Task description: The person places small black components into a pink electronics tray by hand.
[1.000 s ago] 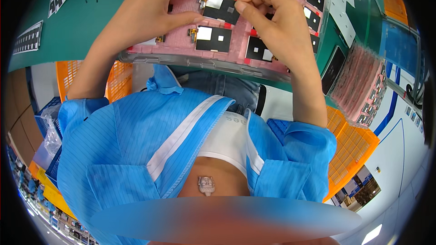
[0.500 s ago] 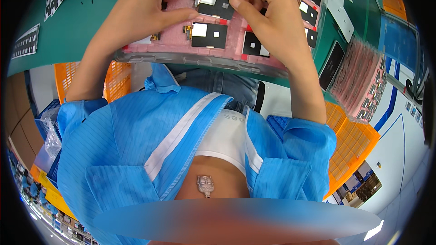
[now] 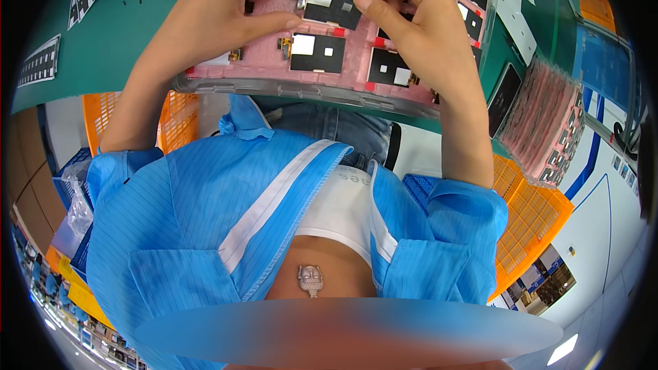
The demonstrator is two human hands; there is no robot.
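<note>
Pink foam lined the clear plastic tray (image 3: 274, 88) that sat on the green bench top (image 3: 116, 41), and both bare hands worked over it near the upper edge of the view. The left hand (image 3: 219, 10) lay palm-down across the tray's left part, fingers curled, its thumb and forefinger reaching toward a small black module (image 3: 332, 5) with a pale square patch; whether they actually pinched the part's edge could not be told from this angle. The right hand (image 3: 418, 24) was bent at the wrist, its fingers drawn together in a pinch just above the same module, thumb pad showing; what it nipped, if anything, was too small to make out. Both forearms rose from rolled-up blue striped sleeves (image 3: 452, 233) of an open work coat.

More black modules (image 3: 317, 51) lay in rows in the tray's pink pockets, each with a white square and a short copper-coloured tail. To the right, a second clear tray (image 3: 541, 123) of pink pockets stood tilted near a dark flat panel (image 3: 504, 96). Orange crates (image 3: 531, 223) showed below the bench at the right, another orange crate (image 3: 175, 120) at the left, with blue crates (image 3: 72, 178) beside it. A small grey pendant (image 3: 310, 279) hung at the person's chest. Sheets of small black-and-white labels (image 3: 41, 62) lay on the bench far left, well apart from the hands.
</note>
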